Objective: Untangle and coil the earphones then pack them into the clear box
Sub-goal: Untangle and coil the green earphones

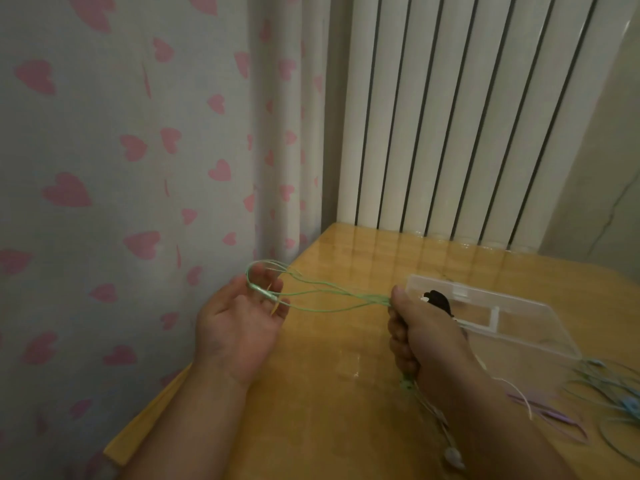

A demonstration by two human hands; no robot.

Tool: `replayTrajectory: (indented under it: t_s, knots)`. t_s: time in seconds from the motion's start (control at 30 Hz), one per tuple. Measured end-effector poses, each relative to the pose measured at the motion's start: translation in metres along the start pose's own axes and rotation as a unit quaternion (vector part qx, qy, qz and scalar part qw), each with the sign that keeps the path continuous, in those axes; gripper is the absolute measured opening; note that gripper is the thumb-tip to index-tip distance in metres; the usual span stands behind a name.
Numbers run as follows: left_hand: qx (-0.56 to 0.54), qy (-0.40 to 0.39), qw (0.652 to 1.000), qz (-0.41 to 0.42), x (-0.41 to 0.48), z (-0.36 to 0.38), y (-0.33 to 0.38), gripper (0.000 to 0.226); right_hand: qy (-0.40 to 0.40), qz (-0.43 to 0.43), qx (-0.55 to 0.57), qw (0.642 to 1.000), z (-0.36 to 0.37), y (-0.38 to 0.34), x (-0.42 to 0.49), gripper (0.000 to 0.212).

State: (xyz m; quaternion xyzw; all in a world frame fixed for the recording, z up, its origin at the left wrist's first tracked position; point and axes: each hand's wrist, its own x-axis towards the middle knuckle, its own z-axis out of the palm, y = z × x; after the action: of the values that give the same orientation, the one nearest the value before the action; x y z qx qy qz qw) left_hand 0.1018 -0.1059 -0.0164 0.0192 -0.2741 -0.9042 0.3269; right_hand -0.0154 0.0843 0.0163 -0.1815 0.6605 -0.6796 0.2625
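Running on a diagonal from the far corner by the radiator [450, 116] down to the near left, the left edge of the wooden table [329, 410] stood close to a curtain with pink hearts [138, 150]. The table's far edge met the foot of the radiator. Bare tabletop lay between the forearms and ahead of the hands up to that far edge.

The left hand [239, 320] was held palm up, past the table's left edge and in front of the curtain. Its fingers were partly curled and hooked through the loops of the green earphone cable [329, 299]. The cable's plug end lay across the fingertips.

The right hand [419, 330] was over the table, closed in a fist and clamped on the other end of the same green strands, which stretched raised between the two hands. More cable hung below the fist, ending in a white earbud [453, 459] near the bottom edge of the view.

The clear box [519, 327] lay on the table just beyond and to the right of the right hand. A black item [438, 299] showed at its left end. Whether the lid was open could not be told.

Blue cables [609, 386] and a purple cable [554, 414] lay loose on the table near its right side.
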Motion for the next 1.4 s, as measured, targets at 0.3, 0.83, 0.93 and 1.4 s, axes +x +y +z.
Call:
replayTrajectory:
  t_s: [0.3,0.83,0.93,1.4]
  knots:
    - [0.048,0.005,0.999,0.017,-0.003,0.011,-0.005,0.052,-0.058,-0.042,-0.188,0.979,0.007,0.006,-0.008,0.039]
    - [-0.044,0.175,0.982,0.065,0.005,0.009,-0.006,0.048,-0.147,0.011,-0.330,0.932,0.013,0.005,-0.013,0.035]
    - [-0.002,0.167,0.984,0.062,0.006,0.007,-0.006,0.046,-0.151,-0.023,-0.370,0.916,0.012,0.005,-0.015,0.033]
    - [0.148,0.127,0.981,-0.002,0.007,0.010,-0.017,0.045,-0.035,-0.078,-0.348,0.933,0.009,0.011,-0.004,0.022]
